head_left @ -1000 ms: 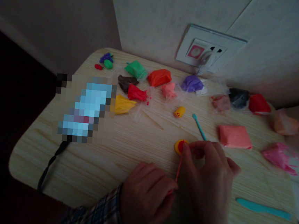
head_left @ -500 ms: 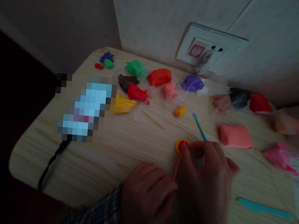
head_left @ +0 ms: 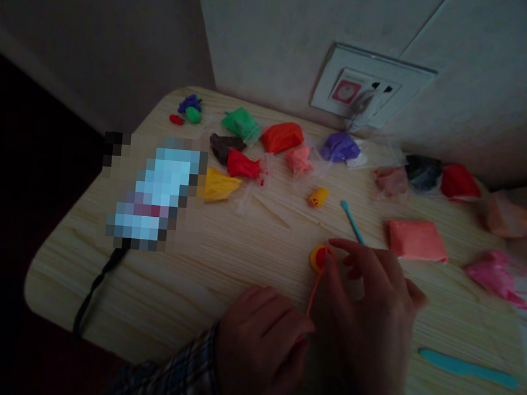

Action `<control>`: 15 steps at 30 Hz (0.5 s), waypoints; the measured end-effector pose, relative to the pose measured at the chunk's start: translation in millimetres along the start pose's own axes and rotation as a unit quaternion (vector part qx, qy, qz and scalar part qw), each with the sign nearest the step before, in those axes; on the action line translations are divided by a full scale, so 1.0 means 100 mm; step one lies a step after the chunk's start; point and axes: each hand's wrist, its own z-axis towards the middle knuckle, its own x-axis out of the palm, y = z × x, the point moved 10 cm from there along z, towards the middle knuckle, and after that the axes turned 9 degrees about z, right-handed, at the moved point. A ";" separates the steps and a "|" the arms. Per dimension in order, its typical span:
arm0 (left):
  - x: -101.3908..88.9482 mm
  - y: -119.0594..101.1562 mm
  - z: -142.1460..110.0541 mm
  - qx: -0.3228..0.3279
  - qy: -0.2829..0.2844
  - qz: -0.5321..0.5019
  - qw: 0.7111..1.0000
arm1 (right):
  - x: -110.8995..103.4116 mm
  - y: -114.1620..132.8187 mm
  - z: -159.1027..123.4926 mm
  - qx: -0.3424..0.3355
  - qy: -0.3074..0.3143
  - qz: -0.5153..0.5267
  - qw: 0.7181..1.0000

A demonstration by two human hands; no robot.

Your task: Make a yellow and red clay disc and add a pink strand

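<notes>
A small round yellow clay disc (head_left: 314,261) with a red centre lies on the table. From it a thin orange clay strand (head_left: 315,290) runs down to my left hand (head_left: 265,345), which is closed around the strand's lower end. My right hand (head_left: 371,314) is over the disc's right side. Its thumb tip is at the red centre by the strand's upper end, and the index finger is stretched above, apart from the thumb. Just behind this hand lies a teal modelling tool (head_left: 352,221), and beyond the disc a yellow clay roll (head_left: 318,197).
Bagged clay lies along the back, including green (head_left: 241,123), orange (head_left: 283,138) and purple (head_left: 340,147). A pink clay block (head_left: 417,240) and a teal plastic knife (head_left: 467,368) are at the right. A blurred-out device with a black cable (head_left: 95,287) lies left. A wall socket (head_left: 370,87) is behind.
My right index finger has lifted and spread away from the thumb. My left hand stays closed on the strand. The whole view has shifted slightly.
</notes>
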 end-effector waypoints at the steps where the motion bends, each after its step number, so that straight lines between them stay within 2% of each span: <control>1: 0.00 0.00 0.00 0.001 0.001 0.001 1.000 | 0.01 0.00 -0.01 0.001 0.004 0.001 1.000; 15: 0.03 0.00 0.00 0.006 0.010 0.001 1.000 | 0.00 -0.04 -0.06 -0.009 0.008 -0.016 1.000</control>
